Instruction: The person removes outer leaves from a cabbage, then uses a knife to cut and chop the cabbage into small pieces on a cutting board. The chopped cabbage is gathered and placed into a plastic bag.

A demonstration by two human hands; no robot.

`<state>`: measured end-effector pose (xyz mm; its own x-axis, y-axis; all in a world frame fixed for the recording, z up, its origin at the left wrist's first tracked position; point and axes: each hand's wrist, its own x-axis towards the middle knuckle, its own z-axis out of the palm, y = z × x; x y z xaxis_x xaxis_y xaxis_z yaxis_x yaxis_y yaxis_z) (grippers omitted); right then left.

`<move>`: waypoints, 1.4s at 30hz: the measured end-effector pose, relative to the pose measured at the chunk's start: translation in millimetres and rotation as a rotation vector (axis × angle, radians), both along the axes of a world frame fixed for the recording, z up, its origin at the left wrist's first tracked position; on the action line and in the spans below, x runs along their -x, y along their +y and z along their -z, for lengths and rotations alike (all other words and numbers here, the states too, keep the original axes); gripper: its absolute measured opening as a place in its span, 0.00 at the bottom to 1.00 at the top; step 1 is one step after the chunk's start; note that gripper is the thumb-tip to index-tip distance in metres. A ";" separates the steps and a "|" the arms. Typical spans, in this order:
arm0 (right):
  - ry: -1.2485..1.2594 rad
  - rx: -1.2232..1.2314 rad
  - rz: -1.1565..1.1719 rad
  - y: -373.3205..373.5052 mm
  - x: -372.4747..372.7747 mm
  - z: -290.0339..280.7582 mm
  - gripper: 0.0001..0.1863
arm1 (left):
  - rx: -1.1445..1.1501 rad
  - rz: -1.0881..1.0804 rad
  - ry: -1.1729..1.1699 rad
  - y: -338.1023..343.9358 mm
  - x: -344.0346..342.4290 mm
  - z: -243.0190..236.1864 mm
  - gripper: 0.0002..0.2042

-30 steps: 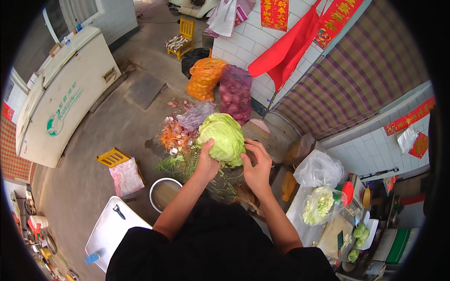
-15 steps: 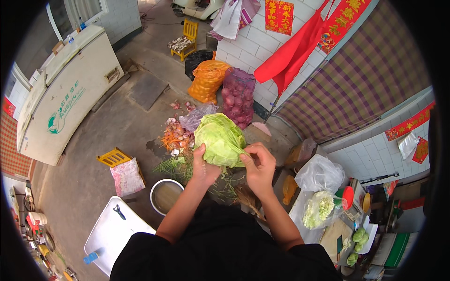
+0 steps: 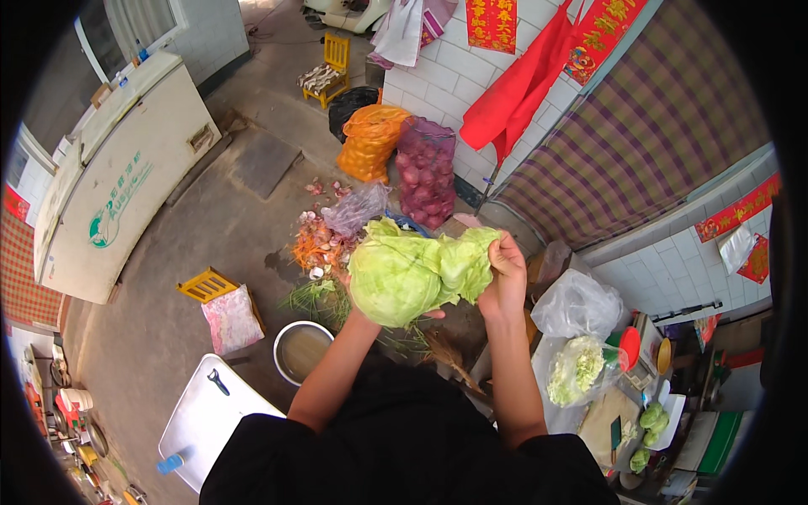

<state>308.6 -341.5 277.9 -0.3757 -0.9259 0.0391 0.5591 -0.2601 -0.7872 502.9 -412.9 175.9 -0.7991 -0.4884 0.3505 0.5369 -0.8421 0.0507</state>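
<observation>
Cabbage (image 3: 391,284), pale green, held in mid-air in front of the body, above the floor (image 3: 194,269). Left hand (image 3: 360,318) has hold of it, curved round its underside; mostly hidden by the head. A fingertip shows past the lower right edge; exact spread of the left fingers cannot be told. Right hand (image 3: 507,278): thumb and fingers closed together on the outer edge of a large leaf (image 3: 467,263), which stands out to the right of the cabbage; where leaf and head meet, they overlap, and full attachment cannot be judged.

Surroundings: vegetable scraps (image 3: 313,244) and green stalks (image 3: 313,299) on the floor, beyond and left of the cabbage. Orange sack (image 3: 369,145) and purple net sack (image 3: 426,172) upright side by side farther off. Metal basin (image 3: 277,358) near the left forearm, liquid inside. White bench (image 3: 189,425) at lower left carries a dark peeler (image 3: 218,381). At right: clear bag (image 3: 576,370) of cut pale-green leaves; beside it, a cutting board (image 3: 593,429) with knife (image 3: 616,433).
</observation>
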 end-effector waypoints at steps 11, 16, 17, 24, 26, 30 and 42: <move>1.066 -0.005 0.315 7.6 -38.0 -16.7 0.11 | 0.072 -0.225 -0.625 -0.6 -18.0 -23.6 0.54; 1.361 0.087 0.435 -16.4 -29.2 -9.7 0.09 | 0.057 -0.371 -0.702 13.0 -2.8 -22.9 0.52; 1.360 0.067 0.427 -19.0 -28.0 -11.0 0.09 | 0.096 -0.371 -0.702 9.5 -3.7 -16.3 0.53; 0.975 -0.120 0.386 -56.1 17.0 -28.7 0.09 | 0.485 -0.590 -0.901 -15.9 -32.8 -30.0 0.58; 0.808 -0.162 0.348 -72.3 23.5 -36.3 0.10 | 0.569 -0.645 -0.984 -18.3 -36.6 -29.4 0.59; 1.144 -0.216 0.262 -107.6 48.8 -16.2 0.25 | 0.913 -0.817 -1.282 -20.5 -42.5 -42.1 0.59; 0.805 -0.038 -0.319 -60.4 -32.0 37.1 0.15 | 1.092 -0.854 -1.402 -18.1 -50.2 -48.0 0.60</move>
